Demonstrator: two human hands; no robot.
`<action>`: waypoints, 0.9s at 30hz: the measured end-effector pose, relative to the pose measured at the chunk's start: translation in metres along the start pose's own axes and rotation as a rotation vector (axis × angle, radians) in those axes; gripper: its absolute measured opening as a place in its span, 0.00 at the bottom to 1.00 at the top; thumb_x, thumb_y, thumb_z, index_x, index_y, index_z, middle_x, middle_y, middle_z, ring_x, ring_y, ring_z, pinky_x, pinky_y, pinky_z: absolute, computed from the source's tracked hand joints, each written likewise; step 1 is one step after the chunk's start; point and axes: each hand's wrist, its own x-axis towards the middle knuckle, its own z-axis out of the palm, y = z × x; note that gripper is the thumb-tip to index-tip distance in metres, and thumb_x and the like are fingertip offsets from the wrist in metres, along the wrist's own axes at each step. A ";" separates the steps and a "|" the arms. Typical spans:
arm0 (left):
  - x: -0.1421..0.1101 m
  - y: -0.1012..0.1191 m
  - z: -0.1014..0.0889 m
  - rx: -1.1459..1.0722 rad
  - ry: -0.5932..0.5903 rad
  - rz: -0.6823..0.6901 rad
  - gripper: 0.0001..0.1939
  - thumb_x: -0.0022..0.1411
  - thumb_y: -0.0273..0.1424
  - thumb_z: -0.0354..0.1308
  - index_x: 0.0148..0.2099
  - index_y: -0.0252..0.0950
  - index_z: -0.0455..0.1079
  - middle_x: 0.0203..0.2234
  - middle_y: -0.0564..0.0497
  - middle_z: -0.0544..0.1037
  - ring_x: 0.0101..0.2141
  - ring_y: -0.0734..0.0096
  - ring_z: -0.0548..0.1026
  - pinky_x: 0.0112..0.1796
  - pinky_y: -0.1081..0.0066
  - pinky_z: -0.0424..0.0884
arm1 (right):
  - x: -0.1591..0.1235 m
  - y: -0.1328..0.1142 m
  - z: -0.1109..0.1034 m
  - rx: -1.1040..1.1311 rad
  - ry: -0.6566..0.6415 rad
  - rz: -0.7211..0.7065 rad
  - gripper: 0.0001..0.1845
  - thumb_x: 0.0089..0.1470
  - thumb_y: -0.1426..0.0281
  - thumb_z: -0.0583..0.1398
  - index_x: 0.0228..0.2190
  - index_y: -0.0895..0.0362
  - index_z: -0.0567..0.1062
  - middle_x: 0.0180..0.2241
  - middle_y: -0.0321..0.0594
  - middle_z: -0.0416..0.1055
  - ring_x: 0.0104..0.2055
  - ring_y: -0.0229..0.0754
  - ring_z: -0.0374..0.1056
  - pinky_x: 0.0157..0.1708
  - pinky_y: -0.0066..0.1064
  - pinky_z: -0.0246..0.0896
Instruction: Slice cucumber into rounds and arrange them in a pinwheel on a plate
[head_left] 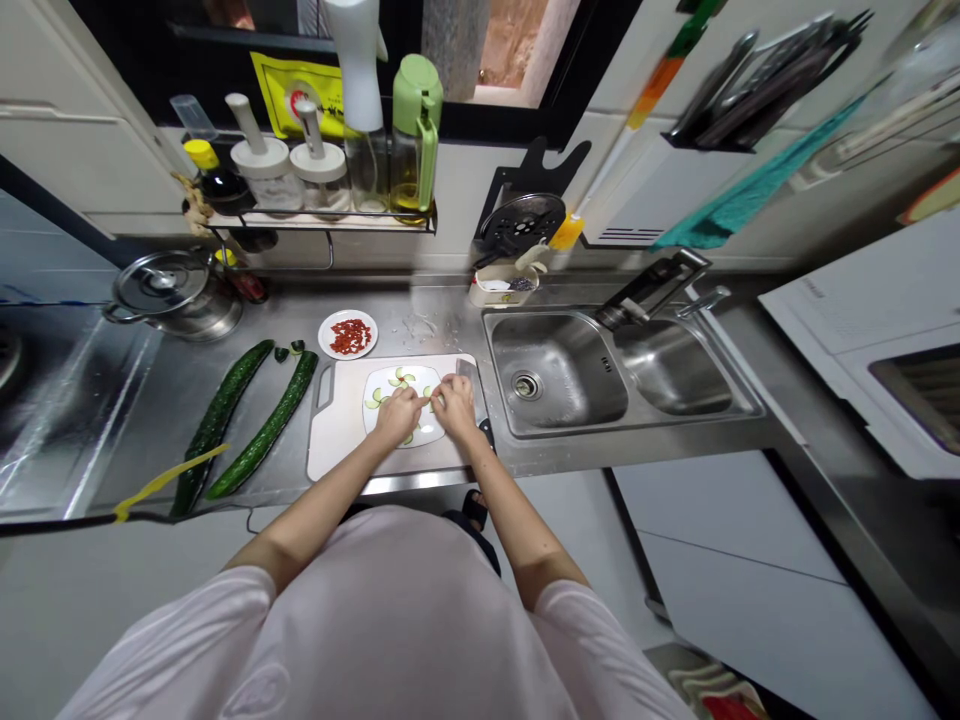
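Shirt (420, 620), emblem (259, 690) illegible, hands (400, 414) (454, 404) over plate (429, 434)

Left hand (400, 411), right hand (454, 403) close together over white plate (429, 429) bearing green slices (402, 377), atop cutting board (337, 432).

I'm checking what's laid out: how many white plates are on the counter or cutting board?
2. The round plate, with red pieces, sits by the cutting board's far left corner; the squarish plate lies on the board, partly hidden by both hands.
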 end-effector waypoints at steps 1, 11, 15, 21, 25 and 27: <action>0.000 0.000 0.000 0.001 0.004 0.000 0.18 0.66 0.30 0.48 0.53 0.46 0.73 0.39 0.47 0.72 0.43 0.62 0.67 0.39 0.67 0.66 | 0.000 0.000 0.000 0.001 0.004 0.000 0.06 0.56 0.69 0.58 0.32 0.55 0.75 0.48 0.46 0.61 0.54 0.52 0.51 0.54 0.43 0.50; -0.001 -0.001 0.001 -0.051 0.039 -0.003 0.17 0.66 0.29 0.48 0.53 0.44 0.72 0.38 0.46 0.72 0.43 0.62 0.66 0.41 0.66 0.66 | 0.000 0.002 0.002 0.038 0.011 0.027 0.06 0.55 0.69 0.58 0.32 0.54 0.75 0.48 0.46 0.61 0.53 0.52 0.50 0.53 0.43 0.50; -0.004 -0.003 0.002 -0.050 0.061 -0.006 0.17 0.66 0.29 0.48 0.53 0.43 0.73 0.38 0.45 0.72 0.43 0.62 0.66 0.42 0.66 0.66 | 0.000 0.003 0.001 0.045 0.028 0.043 0.06 0.56 0.67 0.57 0.32 0.54 0.75 0.48 0.45 0.62 0.53 0.52 0.50 0.53 0.42 0.50; -0.005 -0.003 0.005 -0.062 0.078 0.010 0.18 0.65 0.29 0.48 0.52 0.44 0.73 0.39 0.45 0.72 0.43 0.62 0.66 0.42 0.66 0.66 | 0.000 0.004 0.001 0.036 0.038 0.048 0.06 0.55 0.67 0.58 0.31 0.54 0.75 0.47 0.45 0.62 0.53 0.51 0.51 0.54 0.41 0.49; -0.003 -0.001 0.004 -0.050 0.058 0.021 0.18 0.65 0.28 0.48 0.53 0.44 0.73 0.40 0.45 0.72 0.43 0.62 0.66 0.42 0.66 0.66 | 0.000 0.003 0.001 0.027 0.027 0.054 0.05 0.55 0.68 0.58 0.32 0.54 0.75 0.47 0.44 0.62 0.53 0.51 0.51 0.54 0.42 0.49; -0.003 -0.001 0.003 -0.040 0.050 0.021 0.18 0.65 0.28 0.48 0.53 0.44 0.73 0.40 0.45 0.72 0.43 0.62 0.66 0.42 0.66 0.66 | 0.000 0.002 0.000 0.024 0.016 0.054 0.05 0.55 0.68 0.58 0.32 0.54 0.75 0.47 0.45 0.62 0.53 0.51 0.51 0.53 0.42 0.50</action>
